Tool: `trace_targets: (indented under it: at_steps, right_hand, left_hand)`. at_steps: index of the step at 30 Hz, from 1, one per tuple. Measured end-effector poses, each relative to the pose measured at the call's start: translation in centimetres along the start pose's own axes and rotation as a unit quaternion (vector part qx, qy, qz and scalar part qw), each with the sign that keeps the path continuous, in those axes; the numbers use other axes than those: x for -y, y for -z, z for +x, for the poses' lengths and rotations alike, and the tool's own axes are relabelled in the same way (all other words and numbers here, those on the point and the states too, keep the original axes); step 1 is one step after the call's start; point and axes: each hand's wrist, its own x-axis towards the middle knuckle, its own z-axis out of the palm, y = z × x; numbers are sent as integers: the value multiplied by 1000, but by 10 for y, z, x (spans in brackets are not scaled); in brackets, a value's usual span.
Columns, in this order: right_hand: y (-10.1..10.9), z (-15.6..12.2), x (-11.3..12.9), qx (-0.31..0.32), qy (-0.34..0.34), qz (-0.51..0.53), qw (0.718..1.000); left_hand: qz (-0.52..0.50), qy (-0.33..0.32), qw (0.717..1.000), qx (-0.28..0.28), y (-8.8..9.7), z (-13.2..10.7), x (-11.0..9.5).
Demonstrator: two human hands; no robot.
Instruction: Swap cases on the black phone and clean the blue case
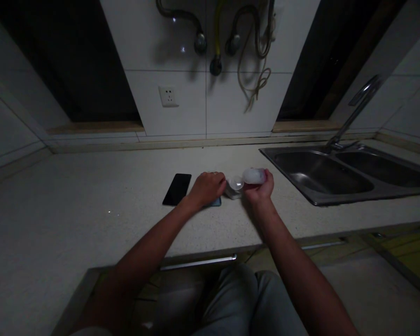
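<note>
My left hand (207, 187) lies knuckles up on the pale counter (91, 205), fingers curled over a small object whose blue edge (216, 202) peeks out below it. My right hand (260, 188) is closed on a small clear plastic container (254, 176) with something red underneath. Between the two hands sits a small clear lid or cup (235, 183) on a whitish piece. A black phone (177, 189) lies flat just left of my left hand.
A steel double sink (322, 175) with a tap (357, 109) is set in the counter at the right. A wall socket (168, 96) and hanging hoses (231, 44) are on the tiled wall behind. The counter's front edge runs above a cabinet handle (199, 262).
</note>
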Motion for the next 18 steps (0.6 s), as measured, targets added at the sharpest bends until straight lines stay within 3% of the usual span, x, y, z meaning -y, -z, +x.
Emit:
trace_targets:
  at_steps: [3, 6, 8, 10, 13, 15, 18]
  right_hand:
    - [0, 0, 1, -10, 3, 0, 1000]
    - [-2, -2, 3, -30, -11, 12, 999]
    - [-5, -4, 4, -49, -21, 22, 998]
    - [-8, -7, 3, -58, -34, 14, 998]
    - [-11, -10, -2, -45, -48, -34, 997]
    - [-12, -14, -7, -32, -47, -70, 996]
    - [-15, -19, -10, -27, -46, -105, 993]
  left_hand:
    - [-108, 75, 991, -1, 4, 1, -1]
    - [-259, 181, 949, 4, 5, 5, 0]
    - [-384, 256, 887, -13, 6, 8, 1]
    - [-504, 319, 802, -19, 8, 11, 1]
    - [-611, 383, 692, 10, 10, 10, 2]
    - [-634, 408, 657, 11, 9, 7, 3]
    - [-636, 435, 638, 4, 4, 2, 5]
